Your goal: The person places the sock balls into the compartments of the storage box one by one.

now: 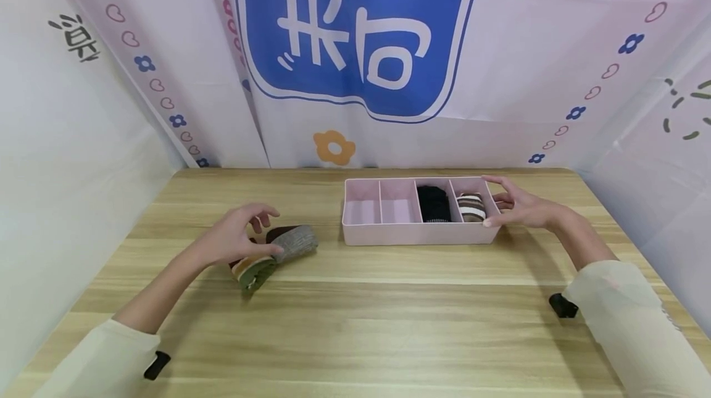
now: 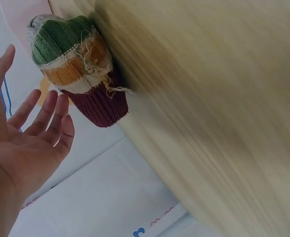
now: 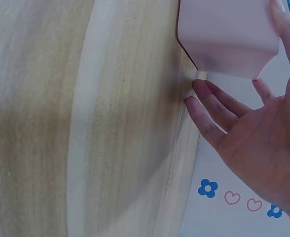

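Pink, the box (image 1: 421, 235) right of centre is being pinched at its end by the right hand (image 1: 519, 205), presumably for steadiness, while the left hand (image 1: 233, 239), spread loosely, is hovering by socks (image 1: 297, 242) left of centre.

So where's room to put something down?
The table is bare between the sleeves, before the pink box. The box's two left compartments are empty. It's crowded around the left hand and rolled socks, and where the right hand touches the box's right end.
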A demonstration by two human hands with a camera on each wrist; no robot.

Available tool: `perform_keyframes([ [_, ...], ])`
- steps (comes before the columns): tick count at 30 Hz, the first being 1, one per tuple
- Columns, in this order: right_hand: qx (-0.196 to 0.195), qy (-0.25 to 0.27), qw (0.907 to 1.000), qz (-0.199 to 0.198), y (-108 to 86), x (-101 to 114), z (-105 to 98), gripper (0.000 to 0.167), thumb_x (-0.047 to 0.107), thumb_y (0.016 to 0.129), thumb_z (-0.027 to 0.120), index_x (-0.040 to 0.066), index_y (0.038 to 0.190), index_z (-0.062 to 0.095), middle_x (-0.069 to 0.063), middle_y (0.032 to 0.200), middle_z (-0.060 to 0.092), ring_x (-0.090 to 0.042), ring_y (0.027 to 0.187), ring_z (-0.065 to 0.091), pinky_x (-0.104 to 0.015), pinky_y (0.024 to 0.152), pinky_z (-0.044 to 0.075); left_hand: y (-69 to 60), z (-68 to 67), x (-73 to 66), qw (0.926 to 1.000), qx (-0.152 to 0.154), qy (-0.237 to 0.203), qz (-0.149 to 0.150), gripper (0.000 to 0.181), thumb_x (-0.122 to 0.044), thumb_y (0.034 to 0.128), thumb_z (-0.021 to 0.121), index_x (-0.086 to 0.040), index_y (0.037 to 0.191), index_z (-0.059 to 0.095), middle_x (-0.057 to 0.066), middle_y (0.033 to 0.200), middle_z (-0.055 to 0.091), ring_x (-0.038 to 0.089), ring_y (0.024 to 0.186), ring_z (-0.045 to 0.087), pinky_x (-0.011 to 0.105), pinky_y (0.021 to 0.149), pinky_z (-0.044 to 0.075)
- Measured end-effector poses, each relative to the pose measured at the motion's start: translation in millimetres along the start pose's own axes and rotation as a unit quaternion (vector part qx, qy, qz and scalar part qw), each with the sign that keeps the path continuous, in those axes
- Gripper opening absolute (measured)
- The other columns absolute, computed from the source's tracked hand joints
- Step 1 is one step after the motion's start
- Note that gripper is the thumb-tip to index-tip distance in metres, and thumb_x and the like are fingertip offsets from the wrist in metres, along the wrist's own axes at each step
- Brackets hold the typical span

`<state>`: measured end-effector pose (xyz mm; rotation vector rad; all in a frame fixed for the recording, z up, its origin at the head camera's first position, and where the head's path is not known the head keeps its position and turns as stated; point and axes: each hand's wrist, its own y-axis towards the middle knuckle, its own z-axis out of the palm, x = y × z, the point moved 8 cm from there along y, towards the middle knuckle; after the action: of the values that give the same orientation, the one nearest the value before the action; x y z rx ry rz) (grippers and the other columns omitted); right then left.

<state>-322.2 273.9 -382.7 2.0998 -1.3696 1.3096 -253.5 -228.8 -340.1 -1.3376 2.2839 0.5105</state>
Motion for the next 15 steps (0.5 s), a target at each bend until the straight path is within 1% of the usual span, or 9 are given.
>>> perform_keyframes([
  [4, 0.000, -0.001, 1.0000, 0.000, 0.1, 0.5, -0.1, 0.103, 0.018, 0.090, 0.077, 0.014, 0.165, 0.005, -0.044, 0.158, 0.021, -0.062, 0.147, 0.018, -0.072, 0.115, 0.022, -6.8, -0.1, 2.4, 0.9999, 0.008, 0.012, -0.002, 0.074, -0.036, 0.0777, 0.092, 0.002, 0.133, 0.060, 0.016, 0.108, 0.063, 0.025, 0.090, 0.059, 0.038, 0.072, 0.051],
  [7, 0.000, -0.002, 1.0000, 0.002, -0.3, 0.4, 0.0, 0.103, 0.018, 0.091, 0.077, 0.015, 0.165, 0.005, -0.044, 0.158, 0.021, -0.062, 0.147, 0.018, -0.072, 0.115, 0.022, -12.0, 0.9, 4.8, 0.9994, 0.022, 0.026, -0.003, 0.084, -0.043, 0.0742, 0.093, 0.002, 0.136, 0.059, 0.016, 0.109, 0.062, 0.023, 0.087, 0.058, 0.033, 0.070, 0.049],
  [10, -0.001, -0.003, 1.0000, 0.005, -0.7, 0.5, -0.1, 0.103, 0.019, 0.091, 0.077, 0.015, 0.165, 0.005, -0.043, 0.159, 0.020, -0.061, 0.147, 0.018, -0.072, 0.115, 0.022, -16.4, 3.9, 7.2, 0.9983, 0.047, 0.035, 0.003, 0.094, -0.044, 0.0702, 0.095, 0.003, 0.140, 0.055, 0.015, 0.109, 0.062, 0.021, 0.082, 0.057, 0.030, 0.067, 0.049],
  [13, -0.002, -0.002, 1.0000, 0.005, -0.6, 0.5, -0.1, 0.103, 0.019, 0.091, 0.077, 0.016, 0.165, 0.005, -0.043, 0.159, 0.019, -0.061, 0.148, 0.018, -0.072, 0.115, 0.022, -19.2, 7.4, 6.8, 0.9965, 0.075, 0.034, 0.017, 0.103, -0.042, 0.0670, 0.097, 0.005, 0.144, 0.050, 0.010, 0.101, 0.061, 0.018, 0.075, 0.054, 0.028, 0.064, 0.046],
  [15, -0.003, -0.002, 1.0000, 0.006, -0.6, 0.4, 0.0, 0.103, 0.019, 0.091, 0.077, 0.016, 0.165, 0.005, -0.043, 0.159, 0.020, -0.061, 0.148, 0.018, -0.073, 0.115, 0.022, -19.8, 9.7, 7.1, 0.9955, 0.088, 0.029, 0.021, 0.105, -0.040, 0.0672, 0.098, 0.007, 0.146, 0.047, 0.006, 0.097, 0.059, 0.018, 0.072, 0.052, 0.027, 0.062, 0.044],
])
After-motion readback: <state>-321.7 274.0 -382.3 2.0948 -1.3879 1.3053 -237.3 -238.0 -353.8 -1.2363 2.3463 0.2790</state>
